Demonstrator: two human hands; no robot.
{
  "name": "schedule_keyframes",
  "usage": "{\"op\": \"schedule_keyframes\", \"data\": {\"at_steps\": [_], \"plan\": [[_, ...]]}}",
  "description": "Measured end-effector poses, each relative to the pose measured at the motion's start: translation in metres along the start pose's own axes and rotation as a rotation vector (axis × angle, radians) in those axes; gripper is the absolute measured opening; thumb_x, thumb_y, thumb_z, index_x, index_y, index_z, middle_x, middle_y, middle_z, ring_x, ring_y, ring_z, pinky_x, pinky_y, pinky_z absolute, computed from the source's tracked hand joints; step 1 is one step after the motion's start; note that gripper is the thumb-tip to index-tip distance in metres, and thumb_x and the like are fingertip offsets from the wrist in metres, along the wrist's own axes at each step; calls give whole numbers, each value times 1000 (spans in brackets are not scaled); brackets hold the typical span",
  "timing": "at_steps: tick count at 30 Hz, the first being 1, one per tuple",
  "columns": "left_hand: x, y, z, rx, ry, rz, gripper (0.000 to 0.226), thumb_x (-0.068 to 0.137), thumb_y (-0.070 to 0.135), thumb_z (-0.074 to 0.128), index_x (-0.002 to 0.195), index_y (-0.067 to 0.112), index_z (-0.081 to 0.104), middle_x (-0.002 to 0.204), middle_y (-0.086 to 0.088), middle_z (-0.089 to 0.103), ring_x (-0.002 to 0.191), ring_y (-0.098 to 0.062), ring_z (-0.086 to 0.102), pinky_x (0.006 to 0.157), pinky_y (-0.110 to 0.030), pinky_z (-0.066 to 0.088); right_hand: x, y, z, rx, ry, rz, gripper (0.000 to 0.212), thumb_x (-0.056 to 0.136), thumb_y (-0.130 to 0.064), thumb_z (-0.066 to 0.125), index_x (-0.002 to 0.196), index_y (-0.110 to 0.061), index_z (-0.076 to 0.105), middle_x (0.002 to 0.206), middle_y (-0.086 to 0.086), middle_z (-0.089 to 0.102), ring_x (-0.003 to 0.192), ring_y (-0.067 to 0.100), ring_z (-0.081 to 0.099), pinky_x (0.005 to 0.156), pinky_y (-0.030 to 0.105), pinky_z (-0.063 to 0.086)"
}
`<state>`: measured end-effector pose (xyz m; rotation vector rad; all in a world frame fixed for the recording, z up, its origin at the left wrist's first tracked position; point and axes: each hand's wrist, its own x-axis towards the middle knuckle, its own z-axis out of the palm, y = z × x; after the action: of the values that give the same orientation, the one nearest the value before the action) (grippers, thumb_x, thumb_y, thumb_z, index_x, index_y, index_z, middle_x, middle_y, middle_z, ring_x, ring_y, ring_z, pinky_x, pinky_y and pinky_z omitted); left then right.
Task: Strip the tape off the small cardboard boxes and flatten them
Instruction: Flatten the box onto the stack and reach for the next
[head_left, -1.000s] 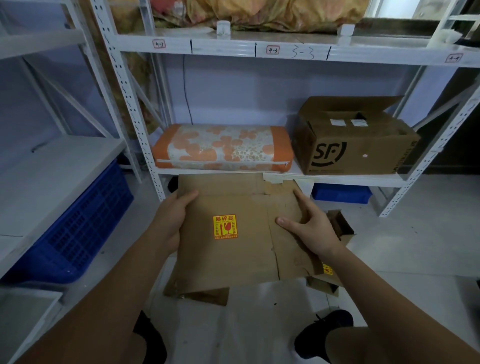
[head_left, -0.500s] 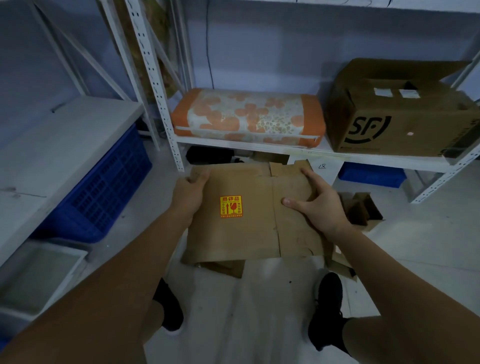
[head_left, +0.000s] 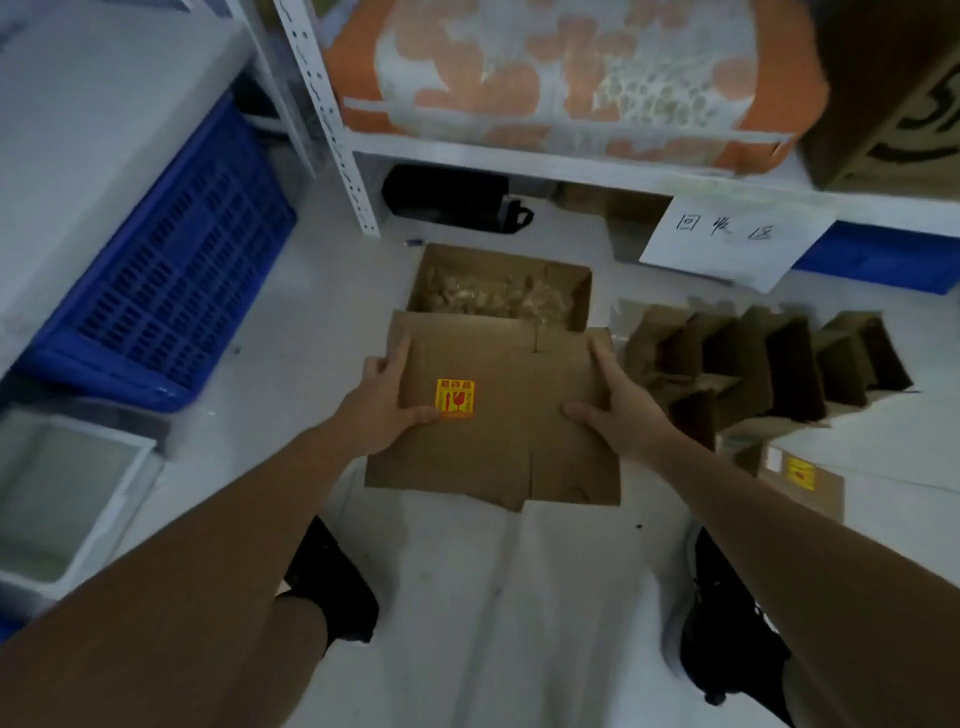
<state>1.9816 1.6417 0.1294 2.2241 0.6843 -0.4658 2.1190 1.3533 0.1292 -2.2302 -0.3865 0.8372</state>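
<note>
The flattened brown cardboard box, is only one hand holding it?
No, the left hand and right hand both grip the flattened brown cardboard box.

Person, head-camera view. Both forearms bare, no sleeves showing; left hand (head_left: 382, 402) and right hand (head_left: 618, 410) ungloved, no rings or watch visible. Legs bare at the knees. Black shoes: left shoe (head_left: 332, 582), right shoe (head_left: 727, 623).
</note>
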Motion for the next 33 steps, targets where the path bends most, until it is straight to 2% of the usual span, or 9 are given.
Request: {"op": "schedule_keyframes", "data": {"at_steps": [3,6,10,15,21,25,27,29,33], "plan": [[51,-36,21,51,-48,-49,110,94,44,73,163,37,-12,158,-11,20,136,-37,46,113,-46,39,46,33,41,5,-80,62,105,97,-30,67,158,-40,-18,163,8,28,140,31,43,113,46,42],[97,-71,43,86,-83,-74,109,94,41,73,164,37,-11,160,-11,19,138,-38,45,113,-47,39,86,67,76,8,-186,145,108,97,-23,67,157,-35,-22,165,6,24,142,30,40,114,42,38],[143,-115,72,134,-141,-123,102,98,37,69,164,37,-9,163,-14,13,140,-41,42,114,-51,37,129,107,115,-6,-314,188,112,95,-16,70,157,-36,-21,163,7,26,140,30,43,106,37,43],[188,-152,109,201,-99,-149,84,102,41,61,165,37,5,169,-13,3,150,-41,29,119,-53,30,172,141,161,-31,-185,225,103,91,-19,75,161,-35,1,154,11,39,136,31,47,106,39,44],[210,-169,141,467,31,-195,78,102,51,55,162,47,6,168,-7,16,148,-38,27,109,-62,33,183,163,194,-160,-84,201,95,93,-31,73,161,-37,7,147,14,38,125,35,52,98,40,49],[213,-177,141,343,10,-136,79,101,42,63,163,42,15,163,-13,18,144,-41,29,109,-60,37,175,159,191,-366,-145,205,102,89,-50,72,159,-36,-2,150,17,37,120,40,58,95,49,54],[213,-174,136,285,-21,-114,81,100,37,67,164,38,17,163,-14,16,146,-42,25,115,-59,33,166,155,194,-352,-142,247,110,82,-55,77,156,-39,-2,148,19,39,118,40,57,94,49,54],[213,-170,134,232,-35,-96,82,97,32,71,163,36,21,163,-13,17,146,-41,26,118,-57,32,158,152,200,-309,-95,303,109,76,-59,81,153,-37,6,137,18,46,115,38,56,94,46,52],[205,-169,135,200,-62,-92,86,90,26,80,160,33,29,161,-12,20,144,-40,33,118,-57,35,147,149,211,-272,-31,365,104,76,-49,84,152,-24,16,129,18,46,119,37,45,96,43,43]]}}
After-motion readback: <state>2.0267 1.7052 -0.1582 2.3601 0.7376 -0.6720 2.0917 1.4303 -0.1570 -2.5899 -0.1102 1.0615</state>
